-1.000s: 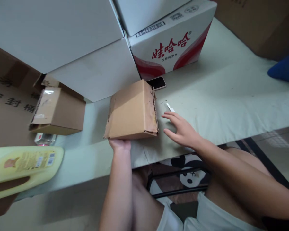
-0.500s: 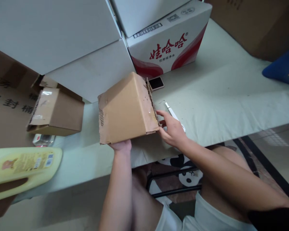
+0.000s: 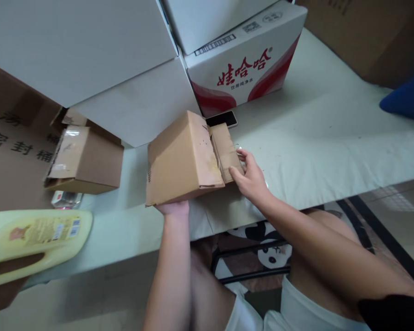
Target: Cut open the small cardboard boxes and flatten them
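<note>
A brown cardboard box (image 3: 172, 161) is tilted over the table's front edge. My left hand (image 3: 175, 208) supports it from below, palm against the underside, its fingers hidden by the box. A cardboard flap (image 3: 225, 149) sticks out from the right end. My right hand (image 3: 250, 177) pinches that flap's outer edge between thumb and fingers. Beneath and behind the right hand, a white utility knife is almost wholly covered. A phone (image 3: 227, 119) lies just behind the flap, screen up.
White cartons stand at the back, one with red lettering (image 3: 244, 76). At left are a smaller cardboard box (image 3: 96, 161) and a pale yellow bottle (image 3: 62, 234) lying by the table edge. A blue object (image 3: 407, 99) is at far right. The table wears a pale green cloth (image 3: 331, 138).
The flap at the box's right end has swung outward to the right, with my right hand gripping it. The left hand stays under the box. The white knife is now mostly covered.
</note>
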Demonstrator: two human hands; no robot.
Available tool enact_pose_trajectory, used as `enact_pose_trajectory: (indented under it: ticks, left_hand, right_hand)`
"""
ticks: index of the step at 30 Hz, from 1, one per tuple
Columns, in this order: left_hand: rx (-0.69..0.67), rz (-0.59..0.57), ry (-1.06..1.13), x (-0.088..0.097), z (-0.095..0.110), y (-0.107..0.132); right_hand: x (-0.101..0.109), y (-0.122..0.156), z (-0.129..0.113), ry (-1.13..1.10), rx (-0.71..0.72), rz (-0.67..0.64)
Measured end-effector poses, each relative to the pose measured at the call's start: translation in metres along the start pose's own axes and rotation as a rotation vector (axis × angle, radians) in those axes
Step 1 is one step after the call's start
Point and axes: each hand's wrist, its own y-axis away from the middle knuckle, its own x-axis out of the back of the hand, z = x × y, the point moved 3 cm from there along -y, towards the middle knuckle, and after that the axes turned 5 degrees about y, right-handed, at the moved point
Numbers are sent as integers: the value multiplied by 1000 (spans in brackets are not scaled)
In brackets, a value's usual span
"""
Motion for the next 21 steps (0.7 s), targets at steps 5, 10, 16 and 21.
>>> enact_pose_trajectory:
  ticks: [5,10,16,21]
  left_hand:
    - [-5,32,-58,2,-4,7]
    - [52,84,-121,7,-7,6]
    - [-157,225,-254,19,-3,-4]
    - [-286,350,-456,29,1,-10]
  right_hand:
    - [5,6,-9,535,326,-60]
    - [2,9,-8,480,427,-362]
    - [13,9,-12,84,374,-367]
    - [11,12,-13,-102,236,-367]
